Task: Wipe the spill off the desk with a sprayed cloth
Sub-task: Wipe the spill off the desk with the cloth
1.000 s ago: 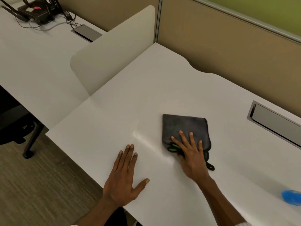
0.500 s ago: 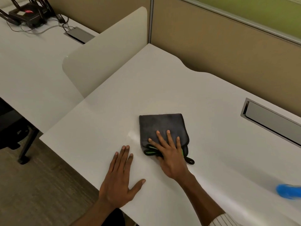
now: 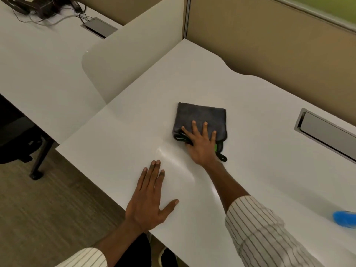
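Note:
A folded dark grey cloth (image 3: 202,116) with a green and black edge lies on the white desk (image 3: 250,116). My right hand (image 3: 201,144) presses flat on the cloth's near half, fingers straight and spread. My left hand (image 3: 150,197) rests flat on the desk near its front edge, fingers straight, thumb out to the right. Between the two hands a shiny wet streak (image 3: 173,162) runs across the desk surface.
A blue object (image 3: 344,218), blurred, lies at the right edge of the view. A grey cable hatch (image 3: 327,132) is set into the desk at the right. A cream divider panel (image 3: 125,51) stands at the left, with another desk and cables behind it. Tan partition walls rise at the back.
My right hand slid the cloth to the left and then away from me, farther up the desk. My left hand stays flat in the same place.

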Action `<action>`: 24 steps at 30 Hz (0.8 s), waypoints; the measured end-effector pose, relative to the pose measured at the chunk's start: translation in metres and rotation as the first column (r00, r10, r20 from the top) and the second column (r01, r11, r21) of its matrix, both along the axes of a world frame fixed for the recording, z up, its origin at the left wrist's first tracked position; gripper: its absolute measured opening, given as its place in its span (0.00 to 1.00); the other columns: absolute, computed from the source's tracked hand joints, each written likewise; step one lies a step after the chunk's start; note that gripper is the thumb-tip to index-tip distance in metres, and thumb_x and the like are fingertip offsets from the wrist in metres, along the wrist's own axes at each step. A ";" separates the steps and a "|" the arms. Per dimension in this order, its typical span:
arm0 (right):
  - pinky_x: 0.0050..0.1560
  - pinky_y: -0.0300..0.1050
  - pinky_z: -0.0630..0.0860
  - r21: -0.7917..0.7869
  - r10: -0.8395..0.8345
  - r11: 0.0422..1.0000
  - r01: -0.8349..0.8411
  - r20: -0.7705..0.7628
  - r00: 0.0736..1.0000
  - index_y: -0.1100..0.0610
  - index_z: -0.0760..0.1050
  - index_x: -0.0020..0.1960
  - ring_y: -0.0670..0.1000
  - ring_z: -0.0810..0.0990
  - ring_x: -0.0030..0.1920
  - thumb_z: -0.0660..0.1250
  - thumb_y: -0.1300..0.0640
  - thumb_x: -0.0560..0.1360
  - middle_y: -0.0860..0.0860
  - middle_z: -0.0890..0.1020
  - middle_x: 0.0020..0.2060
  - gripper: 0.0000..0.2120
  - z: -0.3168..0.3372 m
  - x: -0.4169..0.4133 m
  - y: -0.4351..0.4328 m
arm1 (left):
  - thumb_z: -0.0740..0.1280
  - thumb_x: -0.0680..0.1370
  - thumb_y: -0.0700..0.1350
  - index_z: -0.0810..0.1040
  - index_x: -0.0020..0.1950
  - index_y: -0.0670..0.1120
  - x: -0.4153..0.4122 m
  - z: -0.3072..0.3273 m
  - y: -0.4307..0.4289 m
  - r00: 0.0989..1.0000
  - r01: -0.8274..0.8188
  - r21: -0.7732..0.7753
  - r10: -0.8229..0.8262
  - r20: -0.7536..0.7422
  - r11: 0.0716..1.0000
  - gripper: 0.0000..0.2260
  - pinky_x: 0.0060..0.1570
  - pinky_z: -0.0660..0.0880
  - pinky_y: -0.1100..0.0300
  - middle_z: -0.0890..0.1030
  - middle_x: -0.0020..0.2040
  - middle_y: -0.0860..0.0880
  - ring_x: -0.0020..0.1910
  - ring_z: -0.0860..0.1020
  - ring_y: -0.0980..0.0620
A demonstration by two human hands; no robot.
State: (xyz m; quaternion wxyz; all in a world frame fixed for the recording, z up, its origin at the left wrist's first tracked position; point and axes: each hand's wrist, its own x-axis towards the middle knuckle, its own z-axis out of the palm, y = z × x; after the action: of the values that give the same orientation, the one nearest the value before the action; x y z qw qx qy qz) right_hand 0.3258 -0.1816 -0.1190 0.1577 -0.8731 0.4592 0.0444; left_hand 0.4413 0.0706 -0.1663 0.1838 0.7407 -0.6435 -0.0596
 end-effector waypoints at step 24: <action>0.81 0.71 0.39 -0.028 -0.183 0.983 0.184 0.023 0.983 0.32 0.42 0.82 0.60 0.35 0.84 0.60 0.50 0.84 0.44 0.42 0.85 0.36 0.007 -0.075 0.116 | 0.60 0.82 0.73 0.57 0.88 0.38 0.003 0.001 -0.002 0.997 0.018 0.096 -0.025 0.074 0.995 0.48 0.89 0.46 0.44 0.48 0.92 0.40 0.91 0.49 0.40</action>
State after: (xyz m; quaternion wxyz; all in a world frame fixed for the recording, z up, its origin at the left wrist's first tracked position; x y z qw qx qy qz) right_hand 0.2513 -0.0652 -0.1119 0.1525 -0.8298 0.5366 0.0140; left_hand 0.4441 0.0689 -0.1650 0.1231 0.7434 -0.6543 -0.0644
